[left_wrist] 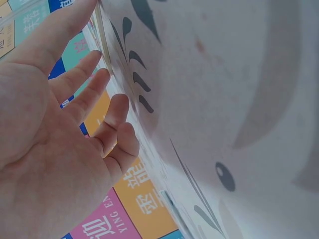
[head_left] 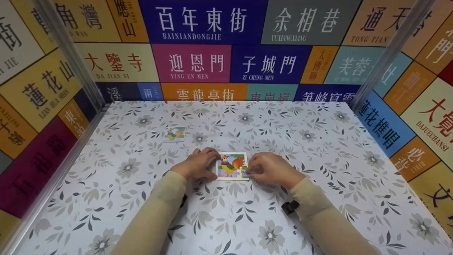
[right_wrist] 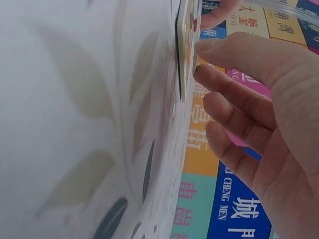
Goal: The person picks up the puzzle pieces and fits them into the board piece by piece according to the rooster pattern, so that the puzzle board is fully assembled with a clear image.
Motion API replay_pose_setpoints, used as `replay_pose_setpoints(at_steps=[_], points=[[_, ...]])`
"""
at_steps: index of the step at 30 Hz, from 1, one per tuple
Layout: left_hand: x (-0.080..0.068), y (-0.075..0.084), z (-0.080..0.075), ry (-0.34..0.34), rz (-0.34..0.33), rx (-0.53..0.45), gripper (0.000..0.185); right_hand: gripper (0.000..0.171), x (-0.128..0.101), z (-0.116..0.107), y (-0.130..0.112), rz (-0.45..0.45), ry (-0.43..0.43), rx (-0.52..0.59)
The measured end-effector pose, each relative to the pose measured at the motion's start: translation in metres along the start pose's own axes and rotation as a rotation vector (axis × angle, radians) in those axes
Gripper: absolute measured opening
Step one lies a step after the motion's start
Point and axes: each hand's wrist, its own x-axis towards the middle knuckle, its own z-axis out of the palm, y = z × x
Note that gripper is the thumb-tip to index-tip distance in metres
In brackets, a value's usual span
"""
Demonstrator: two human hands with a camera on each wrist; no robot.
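A small jigsaw puzzle (head_left: 230,167) of a colourful rooster in a white frame lies on the table. My left hand (head_left: 201,164) holds the frame's left side, thumb near its lower corner and a fingertip near the upper one. At the right edge, my right hand (head_left: 270,169) has its thumb and forefinger on a purple puzzle piece (head_left: 245,174) in the lower right corner. A white gap shows just left of that piece. In the right wrist view the puzzle's board (right_wrist: 184,55) appears edge-on beside the fingertips, and its picture is mostly hidden.
A small rooster picture card (head_left: 175,134) lies farther back on the left. Flower-patterned paper covers the table (head_left: 269,212). Panels with Chinese lettering (head_left: 194,63) enclose the back and both sides, with clear posts (head_left: 375,67) at the back corners.
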Motion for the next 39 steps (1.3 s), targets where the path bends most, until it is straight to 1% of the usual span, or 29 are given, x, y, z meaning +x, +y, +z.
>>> replay_pose_setpoints(at_steps=[2, 7, 14, 18, 23, 25, 28, 30, 32, 36, 39], points=[[0.0, 0.0, 0.0, -0.005, -0.011, -0.006, 0.06, 0.013, 0.002, 0.002, -0.002, -0.017, -0.008, -0.001], [-0.002, 0.001, 0.002, -0.014, -0.045, -0.027, 0.06, 0.012, 0.007, 0.005, -0.007, -0.015, -0.045, -0.002], [-0.001, 0.0, 0.001, -0.029, -0.075, -0.03, 0.061, 0.009, 0.008, 0.007, -0.01, -0.023, -0.043, -0.038], [-0.002, 0.0, 0.001, -0.024, -0.063, -0.032, 0.06, 0.009, 0.009, 0.007, -0.013, -0.024, -0.044, -0.05], [-0.005, 0.0, 0.003, 0.006, -0.001, 0.002, 0.061, 0.008, 0.009, 0.009, -0.015, -0.049, -0.05, -0.072], [-0.005, -0.001, 0.003, 0.012, 0.01, 0.011, 0.061, 0.009, 0.009, 0.009, -0.015, -0.051, -0.052, -0.073], [-0.005, -0.001, 0.001, 0.011, -0.012, 0.007, 0.061, 0.01, 0.011, 0.008, -0.015, -0.039, -0.055, -0.061], [-0.004, -0.001, 0.0, 0.011, -0.018, 0.024, 0.06, 0.01, 0.012, 0.008, -0.015, -0.027, -0.054, -0.049], [-0.003, -0.001, 0.001, 0.009, -0.015, 0.06, 0.06, 0.01, 0.011, 0.009, -0.014, -0.018, -0.057, -0.041], [-0.001, 0.0, 0.002, 0.007, 0.01, 0.13, 0.062, 0.01, 0.009, 0.011, -0.013, -0.022, -0.064, -0.031], [0.0, 0.0, 0.003, 0.012, 0.012, 0.112, 0.061, 0.011, 0.008, 0.012, -0.012, -0.027, -0.058, -0.022]])
